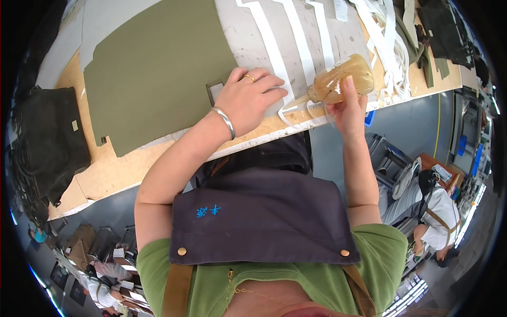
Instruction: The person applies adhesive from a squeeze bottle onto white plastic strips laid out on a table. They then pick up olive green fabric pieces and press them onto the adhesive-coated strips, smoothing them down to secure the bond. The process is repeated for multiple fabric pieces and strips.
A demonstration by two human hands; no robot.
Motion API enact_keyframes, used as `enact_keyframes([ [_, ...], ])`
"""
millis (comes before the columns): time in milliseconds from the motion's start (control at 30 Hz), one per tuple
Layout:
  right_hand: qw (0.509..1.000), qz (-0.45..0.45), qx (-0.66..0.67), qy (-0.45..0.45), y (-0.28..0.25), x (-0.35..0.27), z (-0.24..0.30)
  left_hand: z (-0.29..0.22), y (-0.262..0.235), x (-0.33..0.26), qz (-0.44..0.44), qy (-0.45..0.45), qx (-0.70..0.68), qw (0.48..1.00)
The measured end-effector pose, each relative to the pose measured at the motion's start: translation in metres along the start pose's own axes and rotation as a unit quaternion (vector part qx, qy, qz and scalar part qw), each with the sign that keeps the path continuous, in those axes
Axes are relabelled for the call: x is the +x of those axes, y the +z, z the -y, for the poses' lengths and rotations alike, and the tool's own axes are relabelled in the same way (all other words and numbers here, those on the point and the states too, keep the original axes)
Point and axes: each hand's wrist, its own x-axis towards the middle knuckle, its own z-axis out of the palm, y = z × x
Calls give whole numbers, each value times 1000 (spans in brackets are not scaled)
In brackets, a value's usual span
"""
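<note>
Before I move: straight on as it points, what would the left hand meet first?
The left hand would first meet the nearest white strip at its fingertips, then probably the bottle; depth is unclear.

Right of the olive fabric panel (158, 68), the right hand (348, 110) holds a tilted amber nozzle bottle (338, 79) beside white strips (301, 45); the left hand (248, 100) (gold ring (250, 78), silver bangle (227, 123)) overlaps the panel's edge.

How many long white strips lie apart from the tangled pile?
3: left strip by your left hand, middle strip, and right strip running toward the bottle. A white piece at the top edge may be another.
</note>
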Motion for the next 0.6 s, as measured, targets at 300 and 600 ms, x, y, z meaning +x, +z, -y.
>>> enact_keyframes([
  [300, 999, 36, -33, 7, 5, -4, 7, -2, 3, -2, -7, -4, 4, 1000],
  [600, 940, 154, 285, 104, -32, -12, 3, 0, -2, -1, 1, -4, -10, 1000],
])
